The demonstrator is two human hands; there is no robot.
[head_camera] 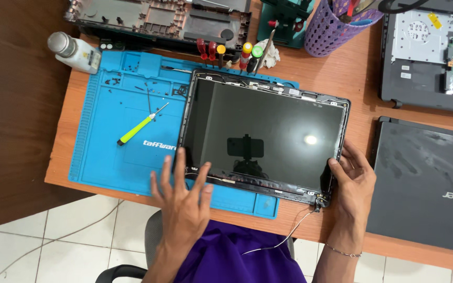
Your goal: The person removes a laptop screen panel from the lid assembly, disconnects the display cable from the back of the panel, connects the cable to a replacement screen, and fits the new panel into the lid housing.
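Right hand (353, 175) grips the lower right corner of the glossy black laptop screen panel (266, 133), which lies on the blue silicone work mat (108, 152) on the wooden table (360, 84). Left hand (182, 196) is spread open, fingertips touching the panel's lower left edge. A green-handled screwdriver (140, 126) rests on the mat.

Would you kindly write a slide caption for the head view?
Left hand rests open beside a laptop screen on a blue mat; right hand grips its corner.
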